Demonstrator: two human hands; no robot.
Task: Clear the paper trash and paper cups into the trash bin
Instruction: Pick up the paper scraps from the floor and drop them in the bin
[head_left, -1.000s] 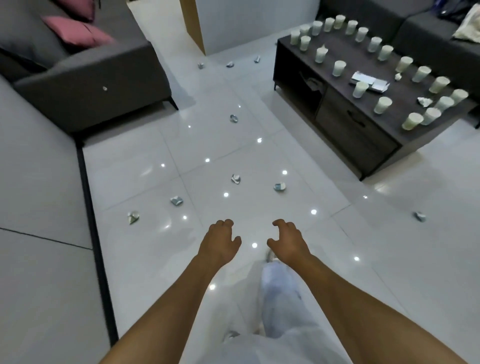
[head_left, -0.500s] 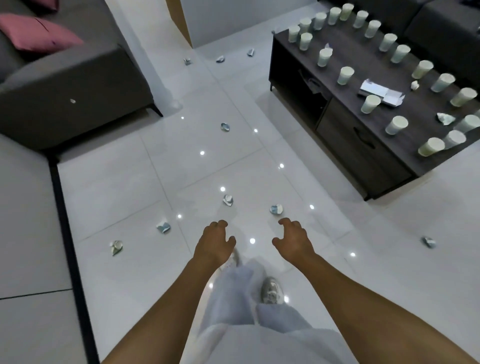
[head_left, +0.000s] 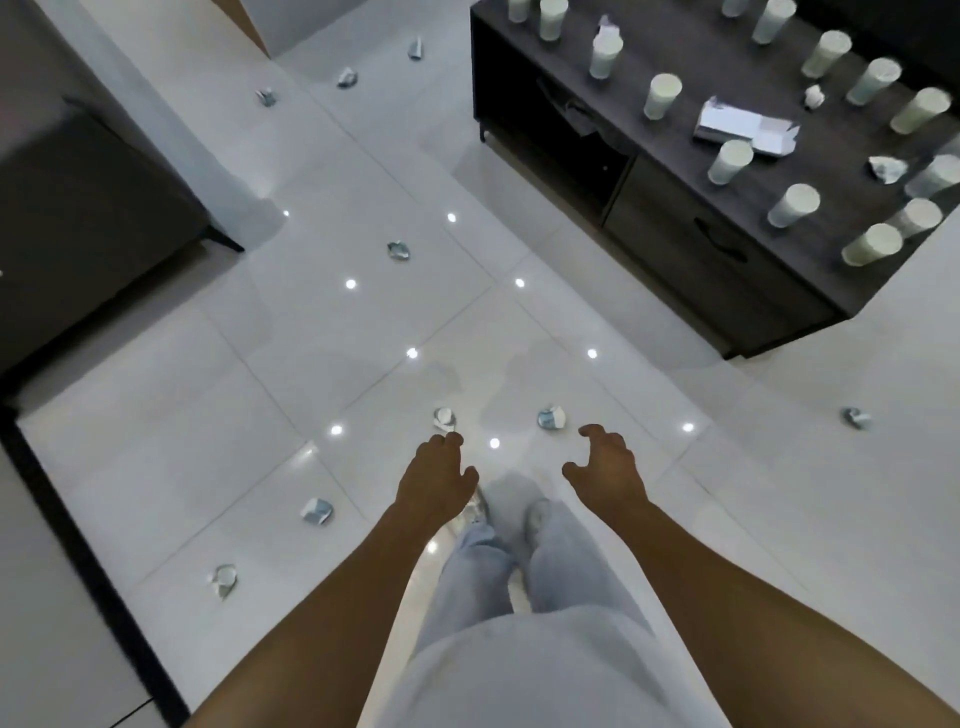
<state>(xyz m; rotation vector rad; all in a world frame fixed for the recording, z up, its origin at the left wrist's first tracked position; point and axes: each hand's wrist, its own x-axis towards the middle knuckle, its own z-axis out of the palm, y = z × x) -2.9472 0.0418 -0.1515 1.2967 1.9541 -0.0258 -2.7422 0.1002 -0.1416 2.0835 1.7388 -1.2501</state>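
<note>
On the floor: crumpled paper wads scattered, nearest two (head_left: 444, 419) and (head_left: 551, 417) just ahead of the hands; others lie further out, e.g. (head_left: 317, 511).
Low table (head_left: 675, 218): many paper cups (head_left: 794, 205) left standing, some paper scraps among them.
Left hand (head_left: 435, 478): fingers loosely curled, nothing held.
Right hand (head_left: 608, 470): same, nothing held.
Trash bin: not seen.
Progress: judged barely started; nearly everything is left.
</note>
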